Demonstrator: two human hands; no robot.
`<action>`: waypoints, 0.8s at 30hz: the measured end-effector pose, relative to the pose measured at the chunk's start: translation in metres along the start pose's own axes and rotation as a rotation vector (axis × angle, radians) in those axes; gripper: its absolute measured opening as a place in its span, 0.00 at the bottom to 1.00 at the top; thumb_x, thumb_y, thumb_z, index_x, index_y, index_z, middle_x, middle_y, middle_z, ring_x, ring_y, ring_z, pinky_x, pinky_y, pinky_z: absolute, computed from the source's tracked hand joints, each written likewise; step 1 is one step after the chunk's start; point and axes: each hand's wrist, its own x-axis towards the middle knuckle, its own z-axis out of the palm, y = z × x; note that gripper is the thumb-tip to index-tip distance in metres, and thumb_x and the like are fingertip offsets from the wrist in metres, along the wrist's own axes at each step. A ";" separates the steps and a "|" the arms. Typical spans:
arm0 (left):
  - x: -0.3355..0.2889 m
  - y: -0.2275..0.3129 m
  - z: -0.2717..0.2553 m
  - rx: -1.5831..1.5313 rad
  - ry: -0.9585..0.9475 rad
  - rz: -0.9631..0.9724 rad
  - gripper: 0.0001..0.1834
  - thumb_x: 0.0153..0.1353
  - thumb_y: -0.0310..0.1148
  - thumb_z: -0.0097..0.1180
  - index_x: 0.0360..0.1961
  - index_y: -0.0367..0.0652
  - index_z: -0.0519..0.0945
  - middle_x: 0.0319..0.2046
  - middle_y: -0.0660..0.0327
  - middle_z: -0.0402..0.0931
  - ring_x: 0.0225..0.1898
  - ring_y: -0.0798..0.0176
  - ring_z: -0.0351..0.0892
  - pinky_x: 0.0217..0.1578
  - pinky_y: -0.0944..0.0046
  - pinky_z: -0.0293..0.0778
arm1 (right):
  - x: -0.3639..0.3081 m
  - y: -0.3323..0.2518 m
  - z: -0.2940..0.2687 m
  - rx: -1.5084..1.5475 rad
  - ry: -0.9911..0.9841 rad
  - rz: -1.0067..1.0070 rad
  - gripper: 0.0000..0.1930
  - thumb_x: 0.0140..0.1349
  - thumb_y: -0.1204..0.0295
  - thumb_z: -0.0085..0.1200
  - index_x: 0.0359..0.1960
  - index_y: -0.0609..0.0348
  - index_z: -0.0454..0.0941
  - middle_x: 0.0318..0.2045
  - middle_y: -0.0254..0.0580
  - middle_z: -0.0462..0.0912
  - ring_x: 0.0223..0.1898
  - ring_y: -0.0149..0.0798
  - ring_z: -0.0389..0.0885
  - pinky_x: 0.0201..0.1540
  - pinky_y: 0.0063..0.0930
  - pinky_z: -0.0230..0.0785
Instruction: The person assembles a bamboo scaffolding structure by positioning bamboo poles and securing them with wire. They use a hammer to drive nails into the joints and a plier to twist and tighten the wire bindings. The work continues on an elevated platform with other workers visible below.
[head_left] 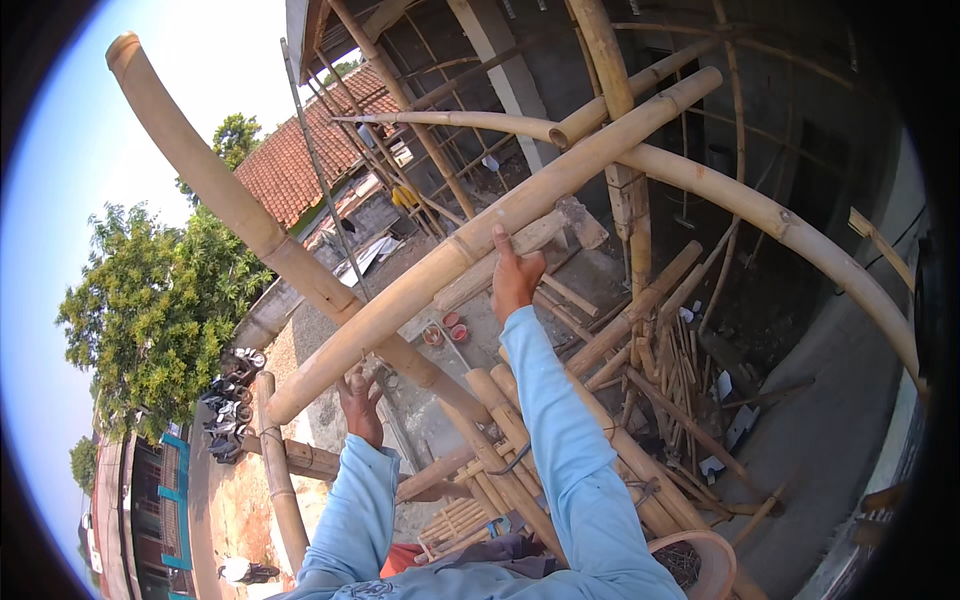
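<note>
A thick bamboo pole (pixel 440 255) lies slantwise across the view, from lower left to upper right. Behind it, a second upright pole (pixel 270 235) crosses it on the left. My right hand (pixel 516 272) is closed round the wooden handle of a hammer (pixel 583 222), its thumb pointing up by the pole's underside. The hammer lies nearly along the pole. Below the crossing, my left hand (pixel 362 410) is raised with its fingers apart, close under the pole. Its fingertips are partly hidden, and nothing shows in it. A small nail-like bit sticks out near the crossing.
Bamboo scaffold poles (pixel 780 225) run off to the right. An orange bucket (pixel 728 560) with dark contents stands by my right elbow. Tied bamboo lengths (pixel 515 490) lie below me. Far down are small red buckets (pixel 450 320), loose timber (pixel 680 360) and parked motorbikes (pixel 232 405).
</note>
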 end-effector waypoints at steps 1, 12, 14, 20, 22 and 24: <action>0.015 -0.018 -0.011 -0.111 0.018 0.053 0.46 0.66 0.65 0.54 0.74 0.45 0.57 0.71 0.53 0.61 0.71 0.50 0.60 0.65 0.41 0.57 | -0.010 0.002 0.005 -0.002 -0.007 0.052 0.29 0.62 0.67 0.70 0.57 0.75 0.74 0.53 0.49 0.82 0.52 0.36 0.77 0.56 0.31 0.69; 0.058 -0.038 0.037 -0.654 -0.007 0.404 0.45 0.67 0.56 0.58 0.75 0.43 0.56 0.67 0.55 0.68 0.68 0.54 0.66 0.71 0.47 0.55 | -0.007 -0.018 -0.003 -0.017 -0.055 0.149 0.29 0.63 0.66 0.69 0.57 0.77 0.73 0.54 0.51 0.81 0.52 0.38 0.77 0.57 0.30 0.68; 0.063 -0.038 0.037 -0.628 -0.029 0.465 0.51 0.66 0.57 0.59 0.78 0.42 0.49 0.66 0.54 0.68 0.67 0.54 0.67 0.71 0.48 0.56 | -0.011 -0.023 0.001 -0.007 -0.041 0.155 0.27 0.63 0.66 0.69 0.55 0.77 0.75 0.52 0.51 0.82 0.51 0.39 0.78 0.56 0.31 0.69; 0.082 -0.046 0.041 -0.625 -0.102 0.575 0.58 0.59 0.64 0.63 0.78 0.43 0.47 0.66 0.54 0.68 0.67 0.54 0.67 0.71 0.49 0.57 | -0.011 -0.014 0.002 -0.124 -0.035 0.121 0.28 0.63 0.65 0.68 0.54 0.79 0.75 0.51 0.55 0.81 0.51 0.40 0.78 0.55 0.33 0.69; 0.085 -0.044 0.043 -0.630 -0.113 0.614 0.59 0.58 0.65 0.64 0.78 0.44 0.48 0.66 0.54 0.67 0.68 0.54 0.66 0.71 0.49 0.57 | -0.011 -0.015 0.002 -0.105 -0.050 0.104 0.27 0.63 0.67 0.68 0.55 0.80 0.74 0.52 0.57 0.80 0.51 0.42 0.78 0.55 0.33 0.70; 0.088 -0.042 0.043 -0.631 -0.125 0.642 0.59 0.56 0.66 0.65 0.78 0.45 0.49 0.67 0.54 0.67 0.68 0.54 0.66 0.71 0.49 0.58 | -0.009 -0.019 -0.002 0.001 -0.105 0.083 0.27 0.64 0.68 0.67 0.56 0.80 0.73 0.54 0.57 0.80 0.51 0.42 0.78 0.55 0.34 0.70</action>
